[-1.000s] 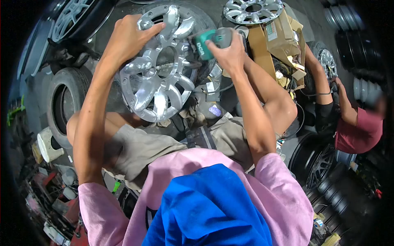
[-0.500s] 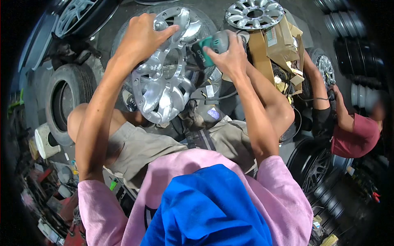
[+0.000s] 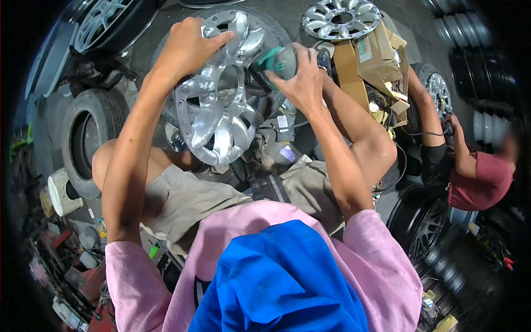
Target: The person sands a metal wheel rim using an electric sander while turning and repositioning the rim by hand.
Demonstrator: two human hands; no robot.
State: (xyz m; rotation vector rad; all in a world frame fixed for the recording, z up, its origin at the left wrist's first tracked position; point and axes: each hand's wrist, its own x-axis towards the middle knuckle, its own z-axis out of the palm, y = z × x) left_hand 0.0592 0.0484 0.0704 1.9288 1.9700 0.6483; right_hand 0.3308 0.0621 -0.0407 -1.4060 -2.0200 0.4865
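Note:
A shiny silver wheel centre (image 3: 191, 119) with several spokes stands tilted in front of my knees. My left hand (image 3: 188, 47) grips its upper left edge, with the thumb pointing right across the metal. In my right hand (image 3: 303, 80) is a green and grey palm sander (image 3: 285, 62), fingers wrapped over its rounded grey top. The sander's working side faces left toward the wheel centre's right edge. Whether it touches the metal I cannot tell. A power cord (image 3: 298, 126) runs below my right wrist.
Behind the wheel centre lies a tyre (image 3: 279, 33). Another tyre (image 3: 105, 110) stands at left, near a dark animal (image 3: 91, 69). A second wheel centre (image 3: 315, 27) sits beside an open cardboard box (image 3: 348, 66). At right, a person in a red shirt (image 3: 480, 182) works near stacked rims (image 3: 470, 72).
My right hand has turned the sander, so its printed green side no longer shows, and shifted slightly left. The wheel centre and my left hand have moved a little to the left.

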